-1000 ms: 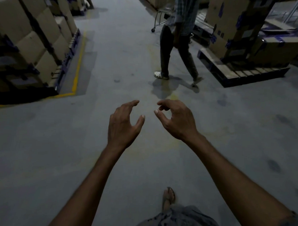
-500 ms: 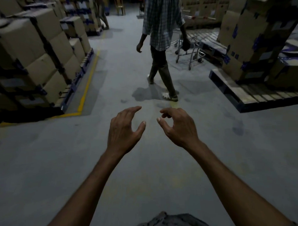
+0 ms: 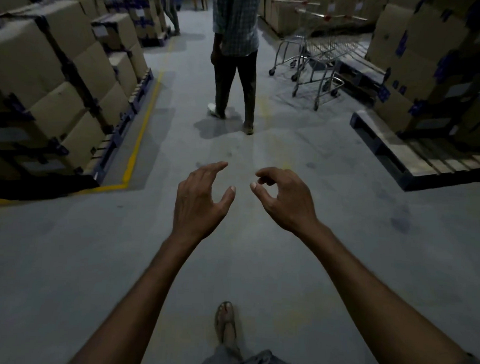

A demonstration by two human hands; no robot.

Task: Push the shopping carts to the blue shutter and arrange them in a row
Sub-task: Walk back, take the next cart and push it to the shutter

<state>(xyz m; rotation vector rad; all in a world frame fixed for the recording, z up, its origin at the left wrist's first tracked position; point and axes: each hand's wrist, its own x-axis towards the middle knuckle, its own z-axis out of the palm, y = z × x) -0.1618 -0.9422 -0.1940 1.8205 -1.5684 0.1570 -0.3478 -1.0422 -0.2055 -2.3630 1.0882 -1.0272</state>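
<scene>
I see the shopping carts (image 3: 318,56) in the upper right of the frame, a cluster of wire-frame carts nested close together on the grey floor (image 3: 258,251), well apart from both my hands. Just right of them a stack of cardboard boxes (image 3: 420,66) stands on a wooden pallet (image 3: 416,159). To their left, at the upper centre, a person in a checked shirt (image 3: 236,19) stands on the aisle with their back to me. At the centre of the frame my left hand (image 3: 198,204) hovers over the floor, fingers loosely spread and gently bent, with nothing in it. My right hand (image 3: 287,203) is just beside it, fingers curled a little more, forefinger bent toward the thumb, gripping nothing. At the bottom centre my sandalled foot (image 3: 225,323) shows. The left side holds more stacked boxes (image 3: 45,71), bordered by a yellow floor line (image 3: 141,139).
</scene>
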